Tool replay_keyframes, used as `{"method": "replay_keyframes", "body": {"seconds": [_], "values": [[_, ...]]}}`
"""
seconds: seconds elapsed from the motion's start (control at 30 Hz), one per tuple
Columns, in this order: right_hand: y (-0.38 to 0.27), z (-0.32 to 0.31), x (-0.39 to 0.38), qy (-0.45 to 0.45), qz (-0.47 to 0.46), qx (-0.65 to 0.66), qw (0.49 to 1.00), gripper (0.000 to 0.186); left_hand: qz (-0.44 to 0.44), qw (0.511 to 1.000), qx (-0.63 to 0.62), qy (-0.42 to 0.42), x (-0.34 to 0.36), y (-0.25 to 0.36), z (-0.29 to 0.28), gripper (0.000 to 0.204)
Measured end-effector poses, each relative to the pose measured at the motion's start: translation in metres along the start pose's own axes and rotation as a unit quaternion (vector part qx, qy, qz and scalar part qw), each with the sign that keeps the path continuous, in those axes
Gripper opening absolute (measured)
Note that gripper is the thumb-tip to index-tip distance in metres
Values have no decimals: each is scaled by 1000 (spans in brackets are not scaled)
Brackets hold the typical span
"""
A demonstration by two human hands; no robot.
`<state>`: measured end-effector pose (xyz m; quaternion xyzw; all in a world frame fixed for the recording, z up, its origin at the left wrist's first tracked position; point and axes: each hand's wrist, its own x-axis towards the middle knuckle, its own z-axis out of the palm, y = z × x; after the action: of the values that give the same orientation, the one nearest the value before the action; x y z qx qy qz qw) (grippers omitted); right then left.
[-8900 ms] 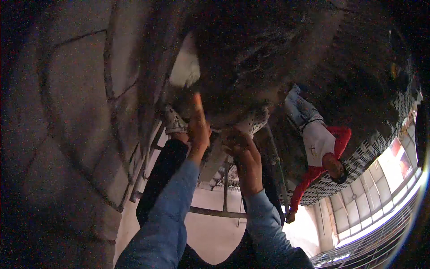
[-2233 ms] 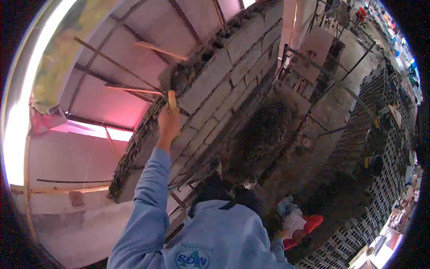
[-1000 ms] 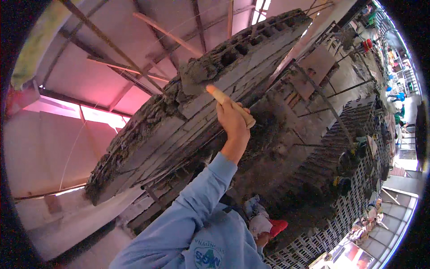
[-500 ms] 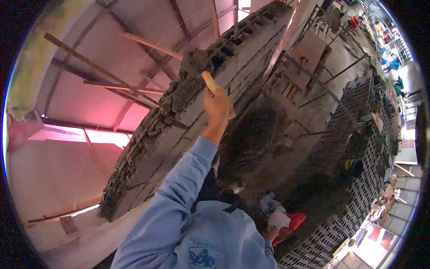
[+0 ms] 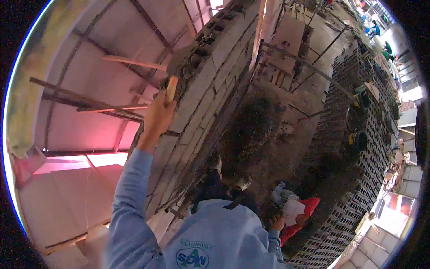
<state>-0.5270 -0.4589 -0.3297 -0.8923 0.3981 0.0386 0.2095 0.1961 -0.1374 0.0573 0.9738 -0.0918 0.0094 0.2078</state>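
From where I stand, the left hand (image 5: 157,115) is closed round the wooden handle of a trowel (image 5: 171,88), held up at the top edge of a block wall (image 5: 204,110). The trowel's grey blade is blurred into the rough mortar there; I cannot tell whether it touches. That edge slants across the view, lumpy near the hand, with hollow block cells beyond it. To its left, open air separates the hand from a pale timber (image 5: 134,62) and the pink-lit panels (image 5: 67,121) behind. To its right, the wall's face drops to a strip of dark ground (image 5: 309,107), bounded by stacked hollow blocks (image 5: 376,175) and crossed by a metal pole (image 5: 322,74). The right hand (image 5: 277,222) is low, well apart from the wall; I can't tell whether it grips anything. A co-worker (image 5: 293,213) in red sleeves shows just beyond it.
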Motion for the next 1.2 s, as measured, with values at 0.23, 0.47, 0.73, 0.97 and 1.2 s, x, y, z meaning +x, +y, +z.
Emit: {"method": "replay_keyframes", "body": {"seconds": [0.23,0.47,0.73,0.97,1.2], "values": [[-4,0,-3,-234,9,-222,946,54,-69,996,-61,-22,-34,-17,-13,56],[54,30,-6,-158,-7,-97,983,58,-157,985,-58,50,-82,-52,-12,55],[-9,-1,25,-54,-37,232,971,63,-192,974,-101,70,-105,-9,11,51],[-1,-5,25,-78,-91,-73,990,52,-139,984,-108,27,-54,-12,15,55],[32,9,15,-40,-117,-64,990,45,-62,994,-78,46,-5,-32,43,54]]}}
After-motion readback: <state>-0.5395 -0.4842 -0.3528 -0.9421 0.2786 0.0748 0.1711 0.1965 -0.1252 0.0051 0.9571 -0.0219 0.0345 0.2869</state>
